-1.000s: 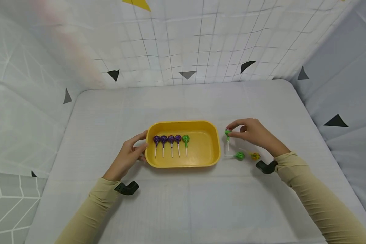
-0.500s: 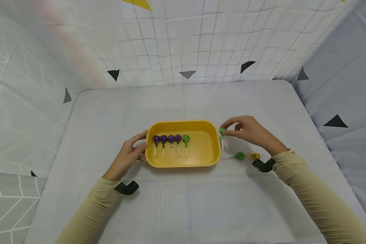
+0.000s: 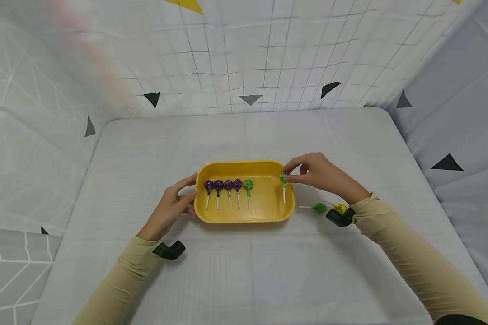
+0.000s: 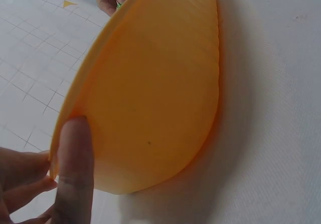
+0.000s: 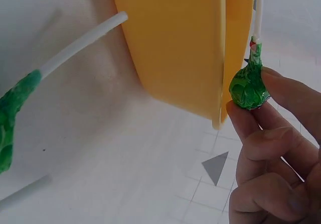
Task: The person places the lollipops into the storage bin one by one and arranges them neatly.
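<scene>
My right hand (image 3: 315, 170) pinches a green lollipop (image 5: 249, 87) by its wrapped head, over the right rim of the yellow tray (image 3: 264, 212); its white stick points toward me in the head view. My left hand (image 3: 172, 205) grips the tray's left end, thumb (image 4: 76, 169) against the outer wall and fingers at the rim. Inside the tray lie several purple lollipops (image 3: 228, 185) in a row, with one green lollipop (image 3: 248, 185) at the row's right end. All their sticks point toward me.
On the table right of the tray lie another green lollipop (image 3: 319, 207) and a yellow lollipop (image 3: 340, 208), the latter partly behind the right wrist camera (image 3: 340, 217). A white cloth covers the table (image 3: 244, 271). Sheeted walls stand behind and at both sides.
My right hand has carried the green lollipop leftward, from the table beside the tray to above the tray's right rim. The left hand and the tray have stayed put.
</scene>
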Tool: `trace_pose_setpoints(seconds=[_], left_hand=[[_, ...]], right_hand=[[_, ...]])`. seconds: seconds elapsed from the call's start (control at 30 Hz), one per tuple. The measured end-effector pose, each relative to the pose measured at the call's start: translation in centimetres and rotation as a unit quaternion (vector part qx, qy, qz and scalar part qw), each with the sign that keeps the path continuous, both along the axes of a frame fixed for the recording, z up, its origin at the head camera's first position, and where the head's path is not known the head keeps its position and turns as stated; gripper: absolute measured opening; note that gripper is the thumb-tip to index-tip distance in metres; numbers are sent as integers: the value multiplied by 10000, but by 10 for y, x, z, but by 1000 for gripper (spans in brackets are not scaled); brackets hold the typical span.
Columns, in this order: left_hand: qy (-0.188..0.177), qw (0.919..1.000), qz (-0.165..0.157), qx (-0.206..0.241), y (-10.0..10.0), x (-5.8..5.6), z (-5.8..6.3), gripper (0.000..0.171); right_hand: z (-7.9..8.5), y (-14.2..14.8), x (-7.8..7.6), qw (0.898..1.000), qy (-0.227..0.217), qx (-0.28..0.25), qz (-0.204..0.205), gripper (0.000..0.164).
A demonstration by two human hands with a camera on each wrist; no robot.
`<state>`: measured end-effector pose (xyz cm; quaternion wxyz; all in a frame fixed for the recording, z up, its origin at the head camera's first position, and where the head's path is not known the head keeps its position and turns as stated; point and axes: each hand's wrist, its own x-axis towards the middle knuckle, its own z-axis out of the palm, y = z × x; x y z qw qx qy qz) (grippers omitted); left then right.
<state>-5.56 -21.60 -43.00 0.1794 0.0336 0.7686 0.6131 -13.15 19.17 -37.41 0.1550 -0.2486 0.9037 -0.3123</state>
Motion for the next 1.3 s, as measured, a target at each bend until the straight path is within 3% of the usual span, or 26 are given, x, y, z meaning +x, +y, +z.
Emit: trace_pose_setpoints(seconds=[0.6, 1.3], left_hand=[[-67, 10000, 4, 53, 0, 0, 1, 56], [-46, 10000, -5, 83, 0, 0, 1, 56]], right_hand=[[-3, -44, -11, 9977, -133, 567, 339, 20], [-7, -84, -20, 9868, -107, 1451, 712, 21]])
